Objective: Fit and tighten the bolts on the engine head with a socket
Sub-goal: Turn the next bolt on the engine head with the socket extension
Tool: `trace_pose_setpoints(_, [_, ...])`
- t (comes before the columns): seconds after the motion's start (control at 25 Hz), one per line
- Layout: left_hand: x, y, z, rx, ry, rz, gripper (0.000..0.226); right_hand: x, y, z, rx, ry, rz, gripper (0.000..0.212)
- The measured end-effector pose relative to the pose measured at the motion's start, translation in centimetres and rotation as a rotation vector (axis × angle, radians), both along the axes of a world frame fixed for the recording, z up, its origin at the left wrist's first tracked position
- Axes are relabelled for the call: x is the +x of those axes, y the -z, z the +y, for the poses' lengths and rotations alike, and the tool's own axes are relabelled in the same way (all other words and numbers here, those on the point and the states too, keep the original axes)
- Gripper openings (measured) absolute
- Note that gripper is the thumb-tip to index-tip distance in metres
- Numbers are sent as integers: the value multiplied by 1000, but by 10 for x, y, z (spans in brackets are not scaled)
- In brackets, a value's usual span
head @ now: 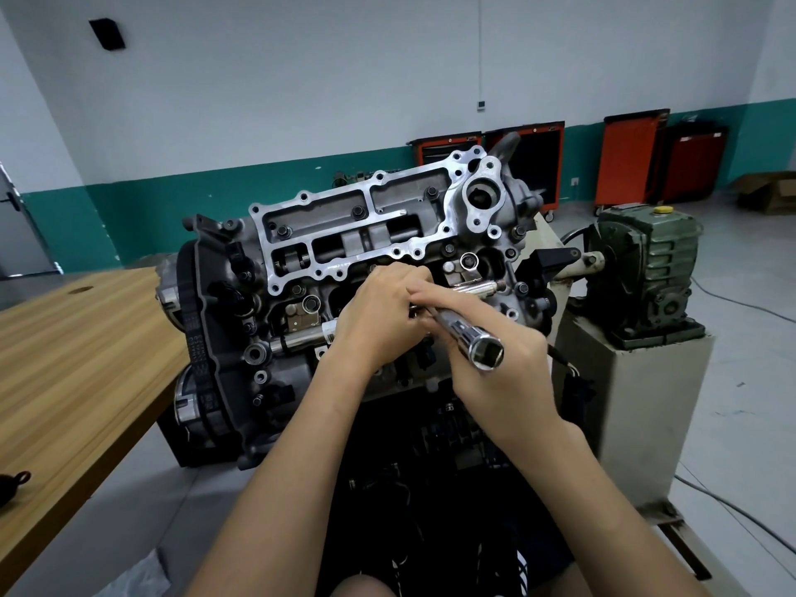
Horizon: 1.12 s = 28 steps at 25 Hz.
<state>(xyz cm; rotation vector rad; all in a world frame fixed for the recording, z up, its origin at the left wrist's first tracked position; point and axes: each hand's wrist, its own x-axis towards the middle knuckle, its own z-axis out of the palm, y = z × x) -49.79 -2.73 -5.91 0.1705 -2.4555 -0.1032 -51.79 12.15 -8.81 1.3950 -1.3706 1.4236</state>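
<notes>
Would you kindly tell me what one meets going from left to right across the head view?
Wooden table → timing belt → left hand → socket → green gearbox.

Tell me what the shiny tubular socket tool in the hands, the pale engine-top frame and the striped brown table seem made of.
Shiny tubular socket tool: chrome-plated steel, likely; mirror-bright reflections.
Pale engine-top frame: cast aluminium, probably; matte grey with brighter machined rims.
Striped brown table: wood or wood-look laminate; the grain stripes cannot settle which.
</notes>
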Motion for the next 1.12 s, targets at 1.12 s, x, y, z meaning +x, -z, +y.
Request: trace_pose_setpoints(1.12, [2, 0, 2, 36, -19, 15, 11, 5, 0, 0, 24, -57, -71, 25])
